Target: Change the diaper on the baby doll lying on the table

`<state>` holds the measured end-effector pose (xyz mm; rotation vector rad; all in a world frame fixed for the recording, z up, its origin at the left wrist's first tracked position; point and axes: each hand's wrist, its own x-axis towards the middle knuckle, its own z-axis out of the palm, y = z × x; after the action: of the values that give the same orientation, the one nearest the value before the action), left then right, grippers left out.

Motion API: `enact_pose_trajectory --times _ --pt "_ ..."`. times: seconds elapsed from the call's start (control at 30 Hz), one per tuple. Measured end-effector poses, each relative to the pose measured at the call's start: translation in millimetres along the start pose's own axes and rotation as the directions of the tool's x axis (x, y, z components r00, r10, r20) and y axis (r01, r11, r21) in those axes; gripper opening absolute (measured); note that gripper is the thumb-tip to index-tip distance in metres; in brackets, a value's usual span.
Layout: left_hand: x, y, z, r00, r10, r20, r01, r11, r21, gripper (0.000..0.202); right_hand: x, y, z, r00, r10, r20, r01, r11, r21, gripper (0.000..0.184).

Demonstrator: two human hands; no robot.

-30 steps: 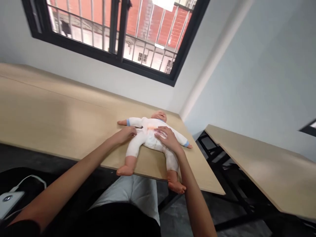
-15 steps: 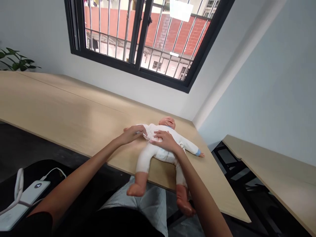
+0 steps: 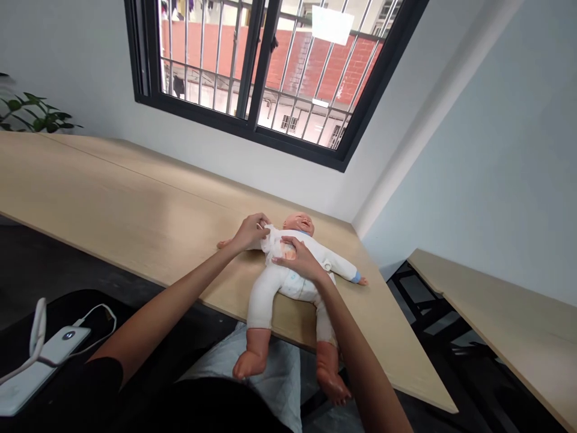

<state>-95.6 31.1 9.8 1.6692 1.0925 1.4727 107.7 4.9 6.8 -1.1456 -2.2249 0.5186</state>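
Observation:
A baby doll [image 3: 288, 282] in a white suit with blue cuffs lies on its back near the front edge of a light wooden table [image 3: 112, 204], its bare feet hanging over the edge. My left hand [image 3: 250, 232] is closed, pinching the white cloth at the doll's shoulder and pulling it up. My right hand [image 3: 298, 258] rests on the doll's chest with fingers spread, beside the opened front of the suit where pinkish body shows.
A white device with a cable [image 3: 40, 361] lies on a dark surface at the lower left. A potted plant [image 3: 31, 114] stands at the far left. A second wooden table [image 3: 496, 307] stands to the right. A barred window [image 3: 270, 66] is behind.
My left hand has moved up to the doll's shoulder and lifted the cloth there. The doll has slid nearer, its legs farther over the edge. My right hand stays on the chest.

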Motion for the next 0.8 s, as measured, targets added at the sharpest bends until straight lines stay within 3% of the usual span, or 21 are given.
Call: enact_pose_trajectory --times 0.07,0.2,0.37,0.6,0.8 --pt "-1.6 -8.5 -13.3 0.998 -0.065 -0.024 0.064 0.997 -0.053 0.014 -0.1 0.1 0.2 1.0 -0.004 -0.011 0.004 1.0 0.012 0.058" --pt "-9.6 -21.1 -32.7 0.983 -0.177 0.051 0.182 0.977 -0.111 0.017 -0.8 -2.0 -1.3 0.999 0.032 0.001 -0.032 0.999 0.012 0.061" --pt "-16.6 -28.8 -43.4 0.98 -0.129 0.151 0.161 0.961 -0.225 0.035 -1.9 -2.9 -1.8 1.0 0.03 -0.008 -0.03 1.0 0.004 0.058" --pt "-18.2 -28.4 -42.4 0.937 -0.042 0.347 0.157 0.938 -0.31 0.035 -1.2 -3.1 -1.6 1.0 -0.013 -0.001 0.013 1.0 0.016 0.053" --pt "-20.2 -29.9 -29.2 0.956 -0.098 0.276 0.204 0.899 -0.388 0.036 0.5 0.6 -0.7 0.997 -0.078 0.001 0.078 0.997 0.02 0.055"
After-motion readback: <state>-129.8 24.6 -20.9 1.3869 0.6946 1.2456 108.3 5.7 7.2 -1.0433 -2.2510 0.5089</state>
